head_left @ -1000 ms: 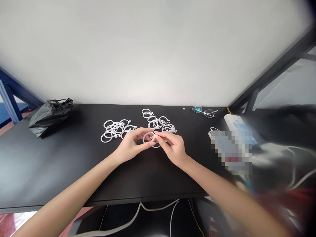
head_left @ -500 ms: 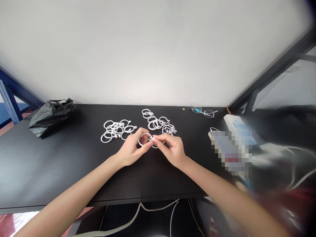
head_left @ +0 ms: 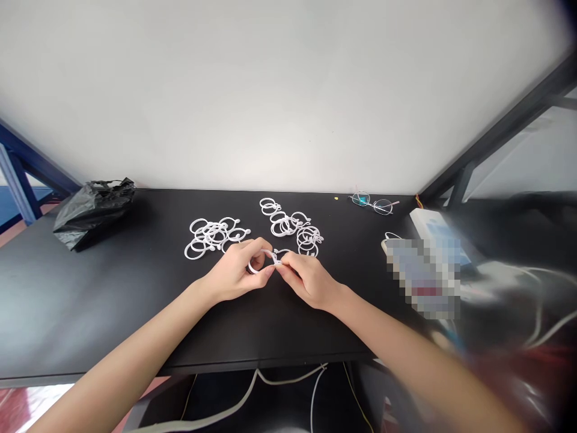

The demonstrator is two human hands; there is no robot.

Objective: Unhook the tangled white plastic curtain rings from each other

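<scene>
My left hand (head_left: 237, 270) and my right hand (head_left: 306, 279) meet over the middle of the black table (head_left: 135, 300). Together they pinch a white plastic ring (head_left: 258, 264); the left fingers hold its loop and the right fingertips grip the end where it joins a second small ring (head_left: 283, 252). Behind the left hand lies a pile of white rings (head_left: 211, 236). Another pile of white rings (head_left: 291, 227) lies behind the right hand.
A crumpled black plastic bag (head_left: 92, 207) sits at the far left of the table. A pair of glasses (head_left: 373, 204) lies at the back right. A white box (head_left: 433, 231) and a blurred object are at the right edge. White cables (head_left: 252, 391) hang below the front edge.
Both hands have drawn slightly nearer to me and lower, still holding the ring between them. My right fingers have curled in tighter on its end.
</scene>
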